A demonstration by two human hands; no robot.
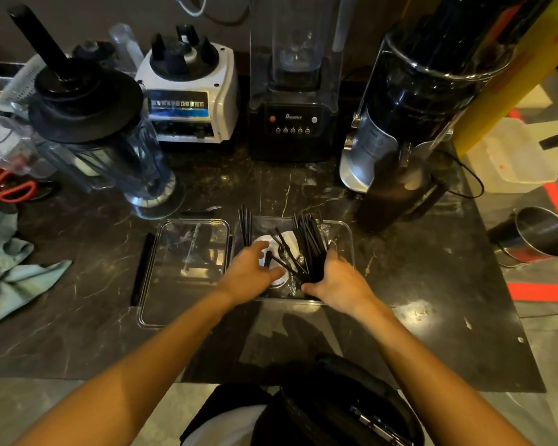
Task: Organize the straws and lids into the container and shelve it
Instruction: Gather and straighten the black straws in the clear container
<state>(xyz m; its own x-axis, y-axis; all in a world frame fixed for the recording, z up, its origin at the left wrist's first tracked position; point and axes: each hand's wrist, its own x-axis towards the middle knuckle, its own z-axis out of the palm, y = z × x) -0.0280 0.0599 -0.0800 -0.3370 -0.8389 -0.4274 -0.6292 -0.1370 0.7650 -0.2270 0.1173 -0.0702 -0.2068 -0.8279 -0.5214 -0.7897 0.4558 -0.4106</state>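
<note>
A clear plastic container (343,235) stands on the dark marble counter in front of me. Inside it lie white lids (292,244) and loose black straws (282,249). My right hand (339,283) grips a thick bundle of black straws (310,243) that fans upward at the container's right side. My left hand (250,272) reaches into the container's left part, fingers spread over the lids, holding nothing that I can see. A smaller group of straws (245,225) leans at the container's back left corner. The container's clear cover (187,268) lies flat to its left.
Blenders (292,123) and a coffee grinder (409,123) line the back of the counter. A blender jar (110,149) stands back left, red scissors (12,186) and a green cloth (10,268) further left. A steel cup (538,236) sits right. A black strip (142,268) lies by the cover.
</note>
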